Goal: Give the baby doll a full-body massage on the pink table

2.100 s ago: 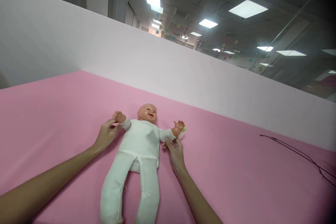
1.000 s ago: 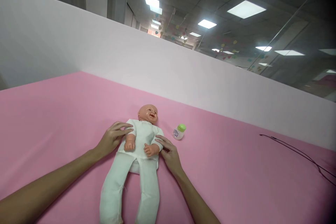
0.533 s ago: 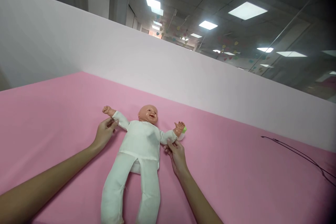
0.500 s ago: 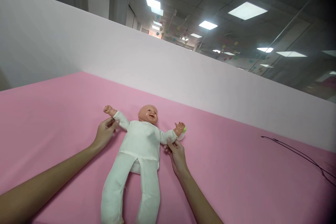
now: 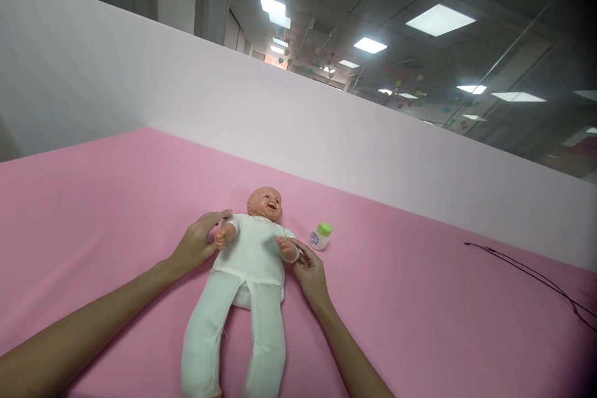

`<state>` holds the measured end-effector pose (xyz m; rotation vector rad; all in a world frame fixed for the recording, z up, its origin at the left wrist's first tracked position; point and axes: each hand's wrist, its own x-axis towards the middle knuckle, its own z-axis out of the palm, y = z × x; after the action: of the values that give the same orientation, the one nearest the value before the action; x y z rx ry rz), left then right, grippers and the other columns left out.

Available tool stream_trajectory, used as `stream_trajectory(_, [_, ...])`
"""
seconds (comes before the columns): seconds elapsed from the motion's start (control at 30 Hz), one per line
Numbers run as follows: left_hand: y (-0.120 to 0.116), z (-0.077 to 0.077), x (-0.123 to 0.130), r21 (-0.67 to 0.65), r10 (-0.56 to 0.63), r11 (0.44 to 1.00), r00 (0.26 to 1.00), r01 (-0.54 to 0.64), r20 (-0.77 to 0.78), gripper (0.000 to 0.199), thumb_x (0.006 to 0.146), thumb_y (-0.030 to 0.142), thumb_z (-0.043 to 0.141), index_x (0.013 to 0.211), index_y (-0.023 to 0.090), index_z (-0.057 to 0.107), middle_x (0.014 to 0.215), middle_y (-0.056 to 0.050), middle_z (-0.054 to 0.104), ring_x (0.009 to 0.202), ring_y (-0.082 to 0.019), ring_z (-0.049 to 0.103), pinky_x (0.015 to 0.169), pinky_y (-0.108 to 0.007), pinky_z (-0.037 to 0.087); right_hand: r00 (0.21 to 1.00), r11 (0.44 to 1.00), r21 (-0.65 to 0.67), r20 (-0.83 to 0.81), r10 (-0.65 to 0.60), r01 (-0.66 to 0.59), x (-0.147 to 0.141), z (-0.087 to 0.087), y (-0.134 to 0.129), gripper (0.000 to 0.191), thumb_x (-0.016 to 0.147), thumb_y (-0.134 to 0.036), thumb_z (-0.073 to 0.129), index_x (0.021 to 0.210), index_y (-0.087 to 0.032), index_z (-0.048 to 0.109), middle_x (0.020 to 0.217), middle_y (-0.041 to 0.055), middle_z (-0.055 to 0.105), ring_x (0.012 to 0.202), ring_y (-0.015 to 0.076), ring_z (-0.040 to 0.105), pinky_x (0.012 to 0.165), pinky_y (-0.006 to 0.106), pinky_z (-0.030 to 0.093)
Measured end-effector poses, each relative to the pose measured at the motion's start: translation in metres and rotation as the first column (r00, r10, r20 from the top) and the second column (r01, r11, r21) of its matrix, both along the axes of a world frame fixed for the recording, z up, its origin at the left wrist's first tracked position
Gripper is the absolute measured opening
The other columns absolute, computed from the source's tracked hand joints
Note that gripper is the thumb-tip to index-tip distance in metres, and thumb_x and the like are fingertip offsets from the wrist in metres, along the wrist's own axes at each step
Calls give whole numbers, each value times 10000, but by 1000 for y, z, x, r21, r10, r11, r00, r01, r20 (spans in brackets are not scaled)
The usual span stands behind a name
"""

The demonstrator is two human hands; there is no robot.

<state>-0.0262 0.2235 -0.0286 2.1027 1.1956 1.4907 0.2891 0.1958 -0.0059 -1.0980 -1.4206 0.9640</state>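
Pink surface (image 5: 401, 298); white-clad doll (image 5: 254, 252), green-capped bottle (image 5: 319, 237), dark cord (image 5: 528, 271) lying on it

Bare forearms & hands (image 5: 313, 275), no sleeves/gloves.

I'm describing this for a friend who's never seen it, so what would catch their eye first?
Probably the smiling doll in white clothes, lying on the pink surface between two bare hands. Next, the small jar with a bright green lid, just right of the doll, and the glowing ceiling lights beyond the pale wall.
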Motion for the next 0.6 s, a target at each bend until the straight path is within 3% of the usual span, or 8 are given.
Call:
stream_trajectory(0.07, [0,3,2,-101,104,991,979,-88,175,688,874,320,682,1517,271,441,1280,-73,677,1141,-243,655,986,-399,539,990,994,-21,-87,-109,108,1,2,1,402,768,-362,814,1135,-229,719,1083,66,756,845,205,697,734,320,569])
stream_trajectory(0.13, [2,7,1,-193,229,966,912,-171,340,859,834,372,742,1581,277,328,1270,-78,656,1096,-234,665,940,-376,561,958,975,-23,-183,-223,223,4,6,2,441,755,-408,837,1125,-227,677,907,24,725,661,150,618,604,278,516])
stream_trajectory(0.23, [10,10,-5,-294,351,928,800,-229,486,971,804,424,777,1606,306,242,1413,-111,543,1073,-223,661,871,-340,580,892,947,-52,-323,-317,318,14,11,4,456,779,-469,806,1134,-248,624,797,-10,667,601,146,570,563,282,493])
stream_trajectory(0.3, [16,8,-13,-346,414,901,754,-260,511,969,824,436,753,1614,310,207,1461,-127,488,1105,-230,646,903,-352,569,851,932,-99,-384,-359,349,24,14,6,437,809,-505,759,1138,-270,594,786,-18,657,594,159,573,552,294,491])
stream_trajectory(0.37, [23,2,-22,-376,484,866,742,-329,464,921,848,441,717,1611,285,225,1411,-133,509,1167,-257,612,978,-401,538,827,913,-151,-387,-407,379,35,15,9,415,827,-529,727,1126,-287,573,722,-44,622,559,163,564,516,291,470])
stream_trajectory(0.47, [31,-9,-33,-315,542,830,797,-460,266,727,866,432,666,1524,234,430,1336,-146,521,1278,-320,525,1062,-491,476,811,867,-235,-312,-495,439,50,13,15,430,787,-517,769,1073,-283,550,614,-83,559,483,145,530,439,255,404])
stream_trajectory(0.53, [34,-13,-39,-250,552,822,824,-512,125,544,881,425,615,1381,210,599,1310,-159,521,1281,-350,513,1064,-522,460,801,842,-268,-271,-533,469,56,10,18,454,732,-497,820,993,-272,525,580,-98,543,437,116,488,391,216,337])
stream_trajectory(0.6, [35,-14,-43,-223,566,806,824,-549,19,403,898,426,565,1191,198,721,1237,-162,576,1216,-362,554,1023,-521,469,828,855,-266,-241,-507,446,62,6,22,467,702,-509,839,892,-262,492,546,-111,505,401,90,434,362,186,264])
